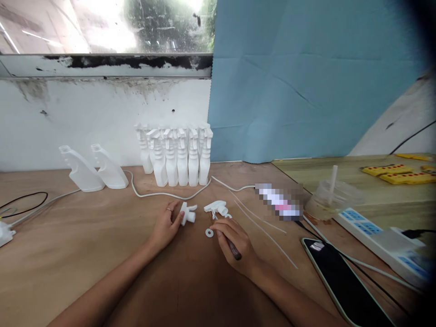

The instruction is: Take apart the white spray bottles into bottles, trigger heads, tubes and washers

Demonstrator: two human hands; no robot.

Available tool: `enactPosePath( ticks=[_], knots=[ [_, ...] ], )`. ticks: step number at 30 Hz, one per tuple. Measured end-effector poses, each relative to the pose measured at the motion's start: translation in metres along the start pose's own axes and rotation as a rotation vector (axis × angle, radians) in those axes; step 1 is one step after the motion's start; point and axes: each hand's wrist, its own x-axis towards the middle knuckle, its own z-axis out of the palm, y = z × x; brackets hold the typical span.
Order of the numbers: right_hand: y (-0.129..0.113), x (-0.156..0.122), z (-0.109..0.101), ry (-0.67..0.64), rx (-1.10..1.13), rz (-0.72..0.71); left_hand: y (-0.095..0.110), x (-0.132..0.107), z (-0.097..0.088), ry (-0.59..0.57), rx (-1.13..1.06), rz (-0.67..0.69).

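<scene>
My left hand [166, 225] is closed on a white spray trigger head [188, 214], holding it between thumb and fingers just above the table. My right hand [235, 243] grips a slim tool with a dark brown handle [234, 250]; its working end is too small to make out. Just beyond the right fingertips lies a second white trigger head [215, 208]. A small white ring washer [209, 233] is left of those fingertips, and another ring-like white piece [228, 216] shows beside the second head. Two thin clear tubes [269, 236] lie to the right.
Several white spray bottles [182, 159] stand grouped by the wall, with two headless bottles [111, 170] to their left. A white cable [163, 194] crosses the brown table [68, 254]. On the right are a phone [344, 281], a power strip [378, 236] and a clear cup [335, 197].
</scene>
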Motion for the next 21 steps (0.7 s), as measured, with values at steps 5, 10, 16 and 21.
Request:
enactPosePath(
  ticks=[5, 10, 16, 21],
  knots=[
    [0.000, -0.001, 0.002, -0.003, 0.016, -0.004, -0.035, 0.036, -0.014, 0.358, 0.053, 0.027],
    [0.000, -0.001, 0.006, -0.014, 0.017, -0.022, -0.066, 0.078, -0.022, 0.512, 0.046, -0.090],
    [0.001, -0.002, 0.003, -0.017, 0.010, -0.006, -0.073, 0.099, -0.005, 0.424, -0.003, -0.173],
    [0.002, -0.004, 0.004, -0.037, 0.003, 0.013, -0.081, 0.101, -0.005, 0.460, -0.054, -0.204]
  ],
)
